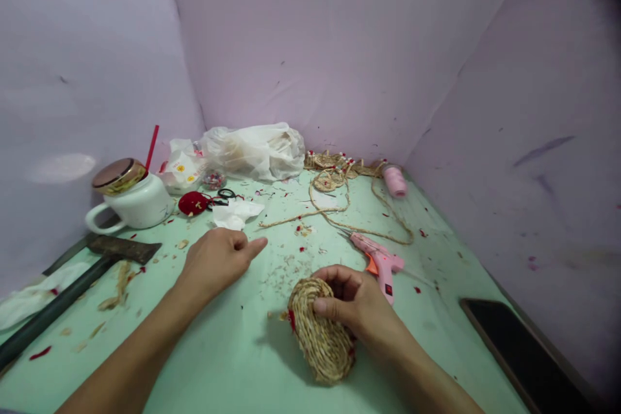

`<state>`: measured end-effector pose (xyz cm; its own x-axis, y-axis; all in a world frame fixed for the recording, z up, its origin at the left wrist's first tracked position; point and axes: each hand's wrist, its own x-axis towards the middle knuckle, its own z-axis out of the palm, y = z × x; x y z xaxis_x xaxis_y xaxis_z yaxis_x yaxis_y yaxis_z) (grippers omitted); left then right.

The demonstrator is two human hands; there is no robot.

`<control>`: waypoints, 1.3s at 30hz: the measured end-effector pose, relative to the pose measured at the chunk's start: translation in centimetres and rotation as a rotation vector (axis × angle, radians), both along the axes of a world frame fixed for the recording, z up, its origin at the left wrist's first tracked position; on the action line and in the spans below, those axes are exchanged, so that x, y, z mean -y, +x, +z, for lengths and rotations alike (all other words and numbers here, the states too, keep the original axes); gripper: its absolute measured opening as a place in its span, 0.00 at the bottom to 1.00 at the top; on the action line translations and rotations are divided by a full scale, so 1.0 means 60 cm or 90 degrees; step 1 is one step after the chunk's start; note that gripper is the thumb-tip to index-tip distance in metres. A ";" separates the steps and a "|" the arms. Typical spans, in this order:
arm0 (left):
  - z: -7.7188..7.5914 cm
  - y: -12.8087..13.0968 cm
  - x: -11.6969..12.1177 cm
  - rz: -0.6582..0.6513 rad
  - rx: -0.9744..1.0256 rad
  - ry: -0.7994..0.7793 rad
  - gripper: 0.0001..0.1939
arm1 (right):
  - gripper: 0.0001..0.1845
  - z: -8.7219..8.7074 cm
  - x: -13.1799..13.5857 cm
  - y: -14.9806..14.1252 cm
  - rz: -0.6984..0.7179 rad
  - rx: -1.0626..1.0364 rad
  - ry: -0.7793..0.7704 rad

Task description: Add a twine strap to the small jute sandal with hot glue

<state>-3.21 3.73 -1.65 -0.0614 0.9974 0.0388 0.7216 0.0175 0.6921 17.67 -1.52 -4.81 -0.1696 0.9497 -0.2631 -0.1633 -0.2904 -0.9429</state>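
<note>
A coiled oval piece of woven straw (323, 343), with bits of red at its edge, is tilted over the near middle of the table. My right hand (349, 301) is closed on its upper right side, thumb on the near face and fingers behind. My left hand (218, 260) rests apart from it, to the left, fingers curled under and thumb sticking out to the right; nothing shows in it. Just beyond my right hand lies a pink glue gun (381, 262) with an orange trigger. Straw cord (334, 223) runs loosely across the table behind it.
On the left are a hammer (123, 248), a white mug (143, 204) with a lid, a red pincushion (193, 204) and black-handled scissors (226, 194). A plastic bag (257, 150), straw pieces (330, 160) and pink thread spool (394, 181) line the back wall. A phone (519, 349) lies right.
</note>
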 end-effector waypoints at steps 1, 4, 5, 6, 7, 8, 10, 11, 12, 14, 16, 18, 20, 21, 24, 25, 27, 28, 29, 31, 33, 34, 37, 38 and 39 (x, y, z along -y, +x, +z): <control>0.000 -0.003 -0.001 0.002 -0.047 0.035 0.13 | 0.17 -0.001 -0.001 0.001 0.004 -0.007 0.009; 0.003 0.006 0.005 -0.066 -0.008 0.116 0.18 | 0.21 -0.003 -0.002 0.003 0.008 -0.032 0.015; 0.004 0.013 0.010 -0.100 0.037 0.093 0.16 | 0.22 -0.002 -0.002 0.003 0.013 -0.043 0.008; 0.005 0.020 0.016 -0.131 0.084 0.042 0.15 | 0.22 -0.002 -0.001 0.003 0.021 -0.054 -0.002; 0.006 0.027 0.021 -0.150 0.127 -0.013 0.15 | 0.22 -0.001 -0.001 0.003 0.029 -0.064 -0.011; 0.006 0.033 0.027 -0.161 0.169 -0.055 0.16 | 0.22 0.001 0.000 0.002 0.035 -0.072 -0.016; 0.004 0.042 0.036 -0.189 0.249 -0.110 0.12 | 0.22 0.003 0.002 -0.002 0.038 -0.087 -0.017; 0.002 0.045 0.040 -0.219 0.288 -0.137 0.11 | 0.21 0.004 0.003 -0.004 0.037 -0.090 -0.015; 0.000 0.047 0.042 -0.253 0.326 -0.173 0.12 | 0.21 0.005 0.004 -0.005 0.032 -0.086 -0.009; -0.007 0.049 0.044 -0.290 0.397 -0.253 0.13 | 0.20 0.005 0.005 -0.005 0.007 -0.051 0.019; -0.014 0.050 0.042 -0.250 0.469 -0.299 0.12 | 0.18 0.003 0.004 0.003 -0.055 0.015 0.070; -0.021 0.050 0.037 -0.171 0.551 -0.306 0.12 | 0.15 0.000 -0.002 0.019 -0.167 0.065 0.123; -0.024 0.049 0.031 -0.114 0.633 -0.307 0.11 | 0.13 -0.002 -0.009 0.038 -0.297 0.030 0.152; -0.026 0.048 0.028 -0.101 0.670 -0.309 0.11 | 0.14 -0.003 -0.012 0.046 -0.344 -0.022 0.155; -0.027 0.052 0.025 -0.094 0.748 -0.333 0.11 | 0.12 -0.002 -0.012 0.048 -0.276 -0.103 0.086; -0.029 0.056 0.027 -0.097 0.762 -0.343 0.12 | 0.14 0.000 -0.009 0.041 -0.205 -0.101 0.059; -0.033 0.065 0.034 -0.098 0.780 -0.348 0.14 | 0.18 0.005 -0.001 0.023 -0.063 -0.125 0.069; -0.036 0.071 0.038 -0.101 0.784 -0.344 0.14 | 0.19 0.006 0.003 0.013 -0.029 -0.147 0.070; -0.039 0.076 0.043 -0.106 0.787 -0.340 0.15 | 0.18 0.006 0.006 0.006 -0.019 -0.155 0.057; -0.045 0.086 0.051 -0.124 0.781 -0.344 0.16 | 0.15 0.001 0.010 -0.003 -0.063 -0.134 0.026; -0.049 0.091 0.055 -0.172 0.738 -0.374 0.16 | 0.13 -0.007 0.009 -0.002 -0.123 -0.089 0.014; -0.048 0.090 0.054 -0.207 0.700 -0.397 0.16 | 0.13 -0.012 0.008 0.001 -0.142 -0.076 0.012; -0.041 0.075 0.041 -0.221 0.533 -0.333 0.12 | 0.14 -0.020 0.003 0.013 -0.184 -0.089 0.008; -0.038 0.066 0.032 -0.182 0.464 -0.244 0.09 | 0.15 -0.020 0.002 0.016 -0.202 -0.098 0.006; -0.035 0.056 0.022 -0.125 0.392 -0.102 0.06 | 0.16 -0.020 0.000 0.019 -0.222 -0.104 0.005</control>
<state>0.12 2.39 -3.75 0.1587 0.9827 -0.0955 0.1953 0.0636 0.9787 18.80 -1.54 -5.98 0.1251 0.9595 -0.2522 -0.3990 -0.1841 -0.8983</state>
